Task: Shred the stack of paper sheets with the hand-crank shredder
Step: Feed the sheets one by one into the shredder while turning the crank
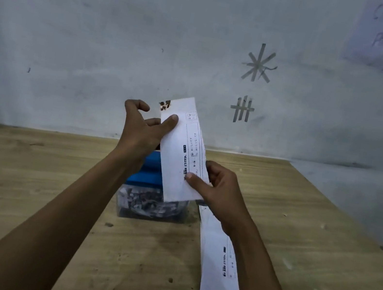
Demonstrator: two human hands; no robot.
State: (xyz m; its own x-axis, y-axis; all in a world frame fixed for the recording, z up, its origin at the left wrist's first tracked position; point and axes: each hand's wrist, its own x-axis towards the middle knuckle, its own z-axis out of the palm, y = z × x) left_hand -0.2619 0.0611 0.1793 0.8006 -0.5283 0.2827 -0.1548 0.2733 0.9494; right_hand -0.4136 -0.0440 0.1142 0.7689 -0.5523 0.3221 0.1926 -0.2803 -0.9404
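Fingers of the left hand (145, 126) pinch the upper left edge of a narrow paper sheet (184, 148), thumb flat on the printed face and the rest behind it, with the forefinger curled free of the paper. The right hand (218, 188) grips the lower right part the same way, thumb on the front and fingers wrapped round the far side. Between them the sheet is held up in the air, tilted with its top to the left, above and in front of the shredder (147, 173). Whether its lower end touches the machine cannot be told.

Such paper is light, thin and limp. It will likely buckle or tear if pushed from one end, so a two-point hold along the long edges, keeping it taut, should feed it straightest. The feed slot and crank are hidden behind the sheet and the arms.

Blue, smooth plastic forms the shredder's top. Below it a clear bin (149, 204) shows a tangle of dark and pale shreds. A second sheet (219, 257), long and printed, lies flat on the near right of the tabletop (48, 196), partly under the right forearm. The tabletop is pale, grainy wood, scuffed and stained.
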